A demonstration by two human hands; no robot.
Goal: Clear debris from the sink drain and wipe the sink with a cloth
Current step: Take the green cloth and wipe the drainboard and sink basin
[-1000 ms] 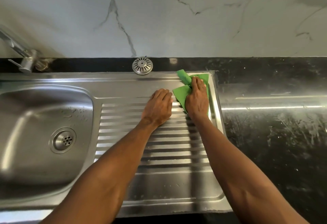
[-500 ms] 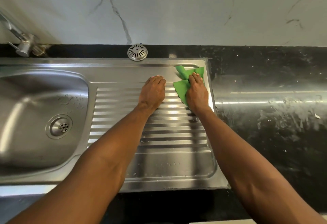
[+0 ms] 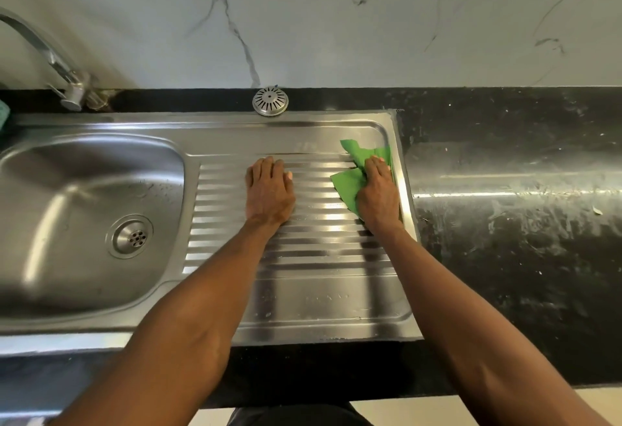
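Note:
A stainless steel sink (image 3: pixel 101 163) fills the left, with its round drain (image 3: pixel 130 236) in the basin floor. Its ribbed drainboard (image 3: pixel 319 257) stretches to the right. My right hand (image 3: pixel 378 195) presses a crumpled green cloth (image 3: pixel 346 183) onto the drainboard's far right corner, fingers bent over it. Flat on the ribs, about a hand's width to the left, rests my left hand (image 3: pixel 269 192) with fingers straight. A loose metal strainer cap (image 3: pixel 270 101) lies on the black ledge behind the drainboard.
A steel tap (image 3: pixel 57 65) rises at the back left. Smeared, speckled black counter (image 3: pixel 521 223) runs to the right of the sink. A marble wall (image 3: pixel 336 22) stands behind. A bit of teal object (image 3: pixel 3 114) shows at the left edge.
My right hand with the cloth has stayed in the far right corner, shifting slightly. My left hand has slid left along the ribs, widening the gap between the hands.

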